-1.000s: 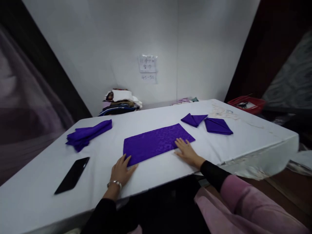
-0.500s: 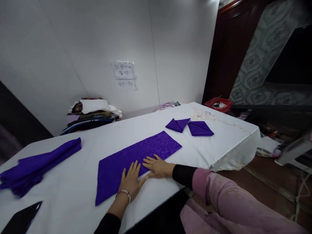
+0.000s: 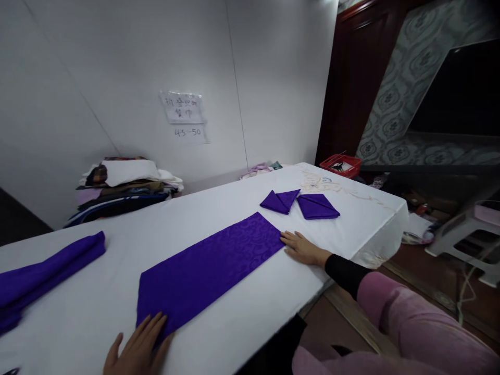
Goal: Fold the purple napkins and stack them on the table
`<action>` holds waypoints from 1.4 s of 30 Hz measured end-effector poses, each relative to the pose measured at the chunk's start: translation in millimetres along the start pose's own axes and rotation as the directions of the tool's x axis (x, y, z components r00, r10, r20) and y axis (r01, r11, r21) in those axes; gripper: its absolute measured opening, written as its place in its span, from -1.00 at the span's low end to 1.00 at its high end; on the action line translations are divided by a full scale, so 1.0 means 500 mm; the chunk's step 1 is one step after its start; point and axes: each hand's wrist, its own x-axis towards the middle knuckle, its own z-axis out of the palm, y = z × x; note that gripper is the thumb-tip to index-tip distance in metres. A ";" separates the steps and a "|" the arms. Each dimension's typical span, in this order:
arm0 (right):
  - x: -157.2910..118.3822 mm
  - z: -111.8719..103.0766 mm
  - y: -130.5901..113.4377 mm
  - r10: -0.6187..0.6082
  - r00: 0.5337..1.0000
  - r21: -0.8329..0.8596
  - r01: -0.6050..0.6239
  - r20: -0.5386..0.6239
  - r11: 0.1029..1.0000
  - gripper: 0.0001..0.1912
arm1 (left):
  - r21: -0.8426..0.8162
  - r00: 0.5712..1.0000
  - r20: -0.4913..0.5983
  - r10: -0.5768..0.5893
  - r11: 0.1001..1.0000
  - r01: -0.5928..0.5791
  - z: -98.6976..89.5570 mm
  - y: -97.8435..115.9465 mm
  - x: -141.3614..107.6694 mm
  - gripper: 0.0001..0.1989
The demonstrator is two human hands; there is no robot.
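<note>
A purple patterned cloth napkin [image 3: 211,265], folded into a long flat strip, lies slantwise on the white tablecloth [image 3: 250,333]. At its near left corner my left hand [image 3: 136,346] rests with fingers stretched over the edge, partly cut off by the frame. My right hand [image 3: 302,248] lies flat at the opposite end, fingertips touching the right corner. Beyond it sit two small folded purple napkins, one with a pointed flap [image 3: 280,201] and one with a diagonal fold [image 3: 318,206]. A loosely bunched purple cloth [image 3: 50,273] lies at the left.
Against the white wall rises a stack of folded clothes [image 3: 125,185]. A red basket [image 3: 340,165] holding dark-handled things stands past the table's far right end. On the floor at right is a white stool [image 3: 464,237]. A paper sign [image 3: 183,108] hangs on the wall.
My hands have slid apart from the middle of the napkin's near edge, the left toward the near left corner and the right to the right corner. The view has shifted slightly right.
</note>
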 end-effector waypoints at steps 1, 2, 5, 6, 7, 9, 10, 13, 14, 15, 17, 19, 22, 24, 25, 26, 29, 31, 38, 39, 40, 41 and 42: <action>0.000 0.003 0.002 -0.013 1.000 -0.008 0.013 -0.010 1.000 -0.48 | 0.007 0.999 -0.004 0.035 0.999 -0.035 -0.010 0.014 0.004 -0.54; 0.002 0.006 0.005 -0.024 0.999 -0.021 0.024 -0.024 0.999 -0.49 | 0.004 0.998 0.003 0.055 0.998 -0.055 -0.020 0.029 0.009 -0.54; 0.010 0.013 0.015 -0.081 0.993 -0.073 0.075 -0.085 0.995 -0.51 | -0.022 0.993 0.044 0.110 0.994 -0.109 -0.043 0.076 0.026 -0.46; 0.015 0.015 0.019 -0.109 0.988 -0.090 0.099 -0.109 0.991 -0.51 | -0.023 0.993 0.048 0.105 0.994 -0.104 -0.048 0.091 0.033 -0.44; 0.021 0.016 0.023 -0.137 0.982 -0.106 0.123 -0.130 0.987 -0.51 | -0.024 0.994 0.051 0.100 0.995 -0.099 -0.053 0.104 0.040 -0.43; 0.035 0.018 0.029 -0.181 0.969 -0.130 0.160 -0.170 0.979 -0.52 | -0.017 0.995 0.085 0.056 0.998 -0.055 -0.061 0.128 0.053 -0.43; 0.042 0.019 0.032 -0.194 0.963 -0.141 0.170 -0.185 0.975 -0.53 | -0.013 0.994 0.107 0.031 0.999 -0.029 -0.063 0.137 0.059 -0.44; 0.055 0.023 0.040 -0.208 0.954 -0.175 0.172 -0.217 0.970 -0.56 | -0.030 0.989 0.146 -0.011 0.999 0.016 -0.067 0.154 0.065 -0.46; 0.055 0.025 0.042 -0.207 0.951 -0.185 0.167 -0.228 0.968 -0.57 | -0.040 0.988 0.151 -0.013 0.999 0.019 -0.066 0.155 0.063 -0.46; 0.052 0.026 0.044 -0.207 0.949 -0.193 0.163 -0.239 0.968 -0.59 | -0.050 0.988 0.152 -0.014 0.998 0.022 -0.065 0.154 0.060 -0.46; 0.036 0.029 0.045 -0.219 0.942 -0.191 0.173 -0.255 0.966 -0.61 | -0.071 0.989 0.145 -0.022 0.997 0.032 -0.063 0.144 0.053 -0.46; 0.011 0.031 0.034 -0.264 0.928 -0.168 0.225 -0.264 0.960 -0.63 | -0.085 0.992 0.114 -0.051 0.995 0.061 -0.062 0.121 0.049 -0.47; -0.036 0.033 -0.013 -0.369 0.887 -0.110 0.352 -0.279 0.930 -0.69 | -0.050 0.989 0.101 -0.104 0.993 0.110 -0.068 0.076 0.059 -0.47; -0.063 0.033 -0.062 -0.445 0.853 -0.053 0.448 -0.272 0.892 -0.70 | -0.001 0.980 0.120 -0.158 0.987 0.160 -0.077 0.056 0.070 -0.46; -0.073 0.033 -0.088 -0.480 0.837 -0.016 0.493 -0.263 0.870 -0.69 | 0.015 0.974 0.129 -0.185 0.983 0.184 -0.083 0.056 0.074 -0.46; -0.082 0.032 -0.114 -0.511 0.822 0.020 0.532 -0.252 0.846 -0.68 | 0.018 0.971 0.130 -0.200 0.980 0.199 -0.088 0.065 0.075 -0.45; -0.094 0.025 -0.175 -0.561 0.798 0.104 0.592 -0.220 0.800 -0.62 | -0.082 0.990 0.106 -0.090 0.992 0.099 -0.104 0.141 0.051 -0.42; -0.095 0.018 -0.206 -0.572 0.794 0.142 0.602 -0.204 0.786 -0.59 | -0.227 0.992 0.081 0.102 0.971 -0.081 -0.110 0.220 0.017 -0.42; -0.086 -0.004 -0.310 -0.637 0.723 0.175 0.686 -0.267 0.706 -0.56 | -0.554 0.968 -0.105 0.226 0.795 -0.246 -0.100 0.398 -0.060 -0.52; -0.086 -0.004 -0.316 -0.642 0.719 0.181 0.691 -0.267 0.699 -0.55 | -0.579 0.970 -0.122 0.212 0.778 -0.243 -0.098 0.399 -0.063 -0.54; -0.086 -0.003 -0.315 -0.638 0.722 0.185 0.689 -0.267 0.701 -0.52 | -0.604 0.971 -0.138 0.195 0.761 -0.239 -0.098 0.396 -0.065 -0.53; -0.086 0.000 -0.309 -0.626 0.733 0.188 0.677 -0.267 0.712 -0.48 | -0.629 0.972 -0.154 0.176 0.742 -0.234 -0.099 0.391 -0.069 -0.50; -0.086 0.004 -0.297 -0.605 0.751 0.194 0.656 -0.265 0.729 -0.43 | -0.655 0.974 -0.169 0.154 0.721 -0.227 -0.101 0.383 -0.073 -0.48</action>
